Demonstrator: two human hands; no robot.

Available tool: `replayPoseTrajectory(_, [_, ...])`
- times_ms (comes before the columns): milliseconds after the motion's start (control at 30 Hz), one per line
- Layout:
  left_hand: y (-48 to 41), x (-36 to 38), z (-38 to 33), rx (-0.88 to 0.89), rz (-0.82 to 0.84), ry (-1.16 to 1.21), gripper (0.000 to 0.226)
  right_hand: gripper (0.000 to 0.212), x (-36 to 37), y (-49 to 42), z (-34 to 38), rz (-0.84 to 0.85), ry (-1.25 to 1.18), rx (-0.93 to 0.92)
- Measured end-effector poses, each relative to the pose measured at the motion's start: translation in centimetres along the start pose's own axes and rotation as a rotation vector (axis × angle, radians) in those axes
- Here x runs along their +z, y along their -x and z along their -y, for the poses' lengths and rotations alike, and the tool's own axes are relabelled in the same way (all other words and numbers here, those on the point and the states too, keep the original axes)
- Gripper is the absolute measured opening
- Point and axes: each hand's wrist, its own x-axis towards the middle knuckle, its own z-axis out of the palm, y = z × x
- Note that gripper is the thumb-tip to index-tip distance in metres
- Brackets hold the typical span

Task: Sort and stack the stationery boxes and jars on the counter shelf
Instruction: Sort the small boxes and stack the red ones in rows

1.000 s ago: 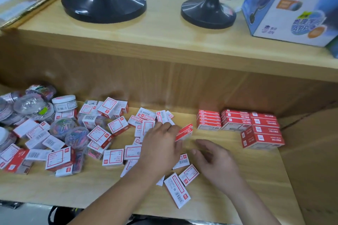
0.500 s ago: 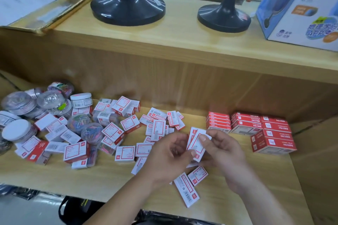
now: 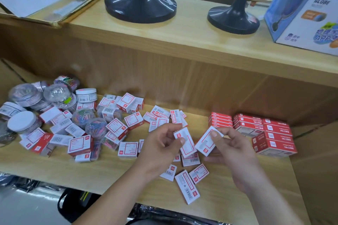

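A: Your hands?
B: Your left hand (image 3: 161, 144) pinches a small white box (image 3: 184, 142). Your right hand (image 3: 232, 150) pinches a second box (image 3: 206, 141). Labels face up, likely so you can match them.
A: Why there?
B: The red stack (image 3: 265, 133) is just to the right. Loose boxes (image 3: 128, 150) and jars (image 3: 23, 95) lie left.

Two hands (image 3: 161, 150), two boxes (image 3: 188, 149) held, perhaps ten jars (image 3: 23, 122)

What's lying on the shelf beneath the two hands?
Below the left hand holding one box and the right hand holding another box, loose boxes lie on the shelf. Anything under the palms is covered.
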Motion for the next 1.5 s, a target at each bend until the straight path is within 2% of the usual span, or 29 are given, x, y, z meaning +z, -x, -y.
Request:
replayPoseTrajectory(133, [0.2,-0.3,-0.2,-0.025,-0.014,0.035,0.024,0.014,-0.8,-0.1,-0.1,-0.024,-0.038,0.038])
replayPoseTrajectory(333, [0.1,0.0,-0.4,-0.067,-0.029,0.071,0.019,0.037,-1.1,0.0,-0.8,0.016,0.01,-0.004])
replayPoseTrajectory(467, [-0.1,0.0,0.2,-0.052,-0.022,-0.001,0.037,0.057,-1.5,-0.1,-1.2,0.01,0.041,-0.04])
replayPoseTrajectory(567, [-0.3,0.2,0.7,-0.028,0.031,-0.075,0.044,0.056,-2.4,-0.5,-1.7,-0.008,0.065,-0.06])
replayPoseTrajectory(600, [-0.4,0.3,0.7,-0.016,0.045,-0.099,0.04,0.053,-2.8,-0.9,-2.0,-0.053,0.144,-0.069])
replayPoseTrajectory(733, [-0.7,0.9,0.5,0.076,0.14,-0.306,0.024,0.037,-5.2,-2.9,-3.4,-0.24,0.739,-0.183])
replayPoseTrajectory(800, [-1.3,1.6,0.5,0.154,0.181,-0.474,0.021,0.028,-5.7,-3.5,-3.9,-0.258,0.83,-0.277])
replayPoseTrajectory(933, [-2.7,3.9,0.4,0.252,0.187,-0.595,0.025,0.03,-5.8,-4.7,-5.3,-0.309,0.808,-0.494])
replayPoseTrajectory(1067, [-4.4,6.1,1.2,0.342,0.213,-0.669,0.022,0.035,-6.4,-4.9,-7.0,-0.385,0.586,-0.512])
replayPoseTrajectory(1133, [-5.2,6.6,1.9,0.377,0.211,-0.711,0.017,0.045,-7.1,-4.8,-7.9,-0.415,0.56,-0.48])
replayPoseTrajectory(1233, [-5.8,6.6,2.8,0.333,0.172,-0.768,0.015,0.059,-7.4,-4.7,-8.7,-0.346,0.532,-0.399])
replayPoseTrajectory(1300, [-6.0,6.5,3.2,0.308,0.145,-0.846,0.024,0.062,-7.6,-4.9,-8.7,-0.266,0.5,-0.381])
replayPoseTrajectory(1400, [-6.8,6.9,3.3,0.32,0.17,-0.956,0.031,0.053,-7.9,-5.4,-8.4,-0.167,0.574,-0.421])
replayPoseTrajectory(1500, [-7.5,7.7,3.4,0.351,0.2,-0.983,0.022,0.044,-7.9,-5.9,-8.4,-0.169,0.65,-0.43])
